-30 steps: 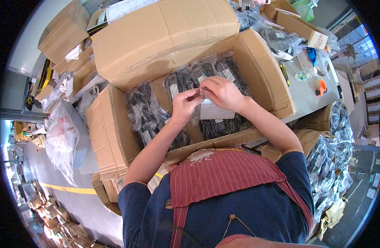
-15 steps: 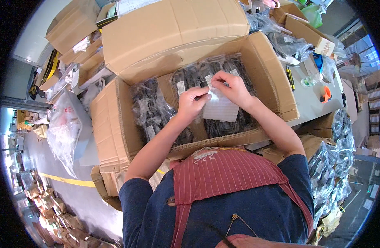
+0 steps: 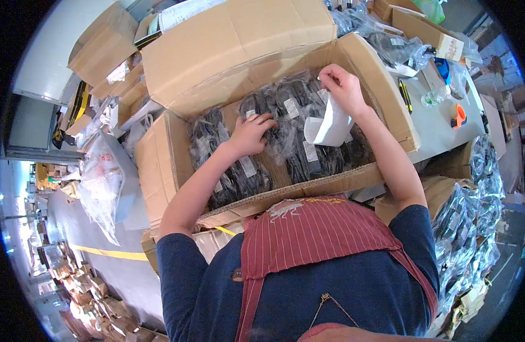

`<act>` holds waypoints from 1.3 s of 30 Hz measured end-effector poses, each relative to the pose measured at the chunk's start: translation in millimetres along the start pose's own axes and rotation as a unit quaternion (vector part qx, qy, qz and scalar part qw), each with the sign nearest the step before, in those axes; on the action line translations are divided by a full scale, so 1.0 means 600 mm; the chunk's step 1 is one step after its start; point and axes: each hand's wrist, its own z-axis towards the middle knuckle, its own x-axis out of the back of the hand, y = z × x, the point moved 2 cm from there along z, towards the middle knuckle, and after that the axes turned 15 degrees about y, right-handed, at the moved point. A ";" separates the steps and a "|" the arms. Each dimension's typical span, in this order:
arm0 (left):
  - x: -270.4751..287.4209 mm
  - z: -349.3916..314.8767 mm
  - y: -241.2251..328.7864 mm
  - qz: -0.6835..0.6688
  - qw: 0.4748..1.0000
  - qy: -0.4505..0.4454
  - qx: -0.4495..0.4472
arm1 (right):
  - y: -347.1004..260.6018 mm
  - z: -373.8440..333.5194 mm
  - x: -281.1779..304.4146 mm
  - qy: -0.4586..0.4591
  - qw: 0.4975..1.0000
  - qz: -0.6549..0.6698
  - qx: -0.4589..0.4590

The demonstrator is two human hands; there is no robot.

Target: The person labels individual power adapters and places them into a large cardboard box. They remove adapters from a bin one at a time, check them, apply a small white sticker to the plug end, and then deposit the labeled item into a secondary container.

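A large cardboard box [image 3: 259, 211] lies open before me, holding several clear bags of black items [image 3: 214, 134] that I cannot make out exactly, many with small white labels. My left hand [image 3: 251, 137] rests on the bags in the middle, fingers apart, its fingertips beside a white label [image 3: 250, 113]. Above the right side of the box, my right hand [image 3: 343, 91] pinches a white label sheet [image 3: 331, 124]. The sheet hangs down, its lower end curling to the left over the bags.
Right of the box, a grey table [image 3: 436, 128] bears an orange tape dispenser [image 3: 458, 116] and a black and yellow cutter [image 3: 405, 95]. More bagged goods [image 3: 462, 228] are piled at lower right. A plastic bag [image 3: 100, 188] hangs at left, below several open cartons [image 3: 102, 43].
My hands have parted. The right one has carried the label sheet up and to the right; the left has come down onto the bags, its fingers spreading from a pinch.
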 end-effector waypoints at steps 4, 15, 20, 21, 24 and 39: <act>0.030 0.000 -0.029 0.154 0.987 -0.041 0.025 | 0.025 0.007 0.013 0.029 1.000 -0.004 -0.009; 0.047 0.048 0.102 -0.126 0.970 0.066 -0.198 | -0.005 0.013 0.017 0.060 0.993 -0.037 0.091; -0.016 0.004 0.042 -0.052 0.982 -0.114 -0.144 | -0.004 0.004 0.020 0.067 0.990 -0.045 0.114; -0.014 -0.002 0.022 -0.073 0.990 -0.076 -0.097 | -0.008 0.006 0.021 0.073 0.990 -0.046 0.111; -0.005 -0.001 0.027 -0.032 0.993 -0.042 -0.105 | -0.003 0.011 0.031 0.115 0.981 -0.045 0.150; 0.165 0.067 0.068 -0.276 0.941 0.136 0.141 | 0.002 0.022 0.041 0.083 0.993 -0.040 0.079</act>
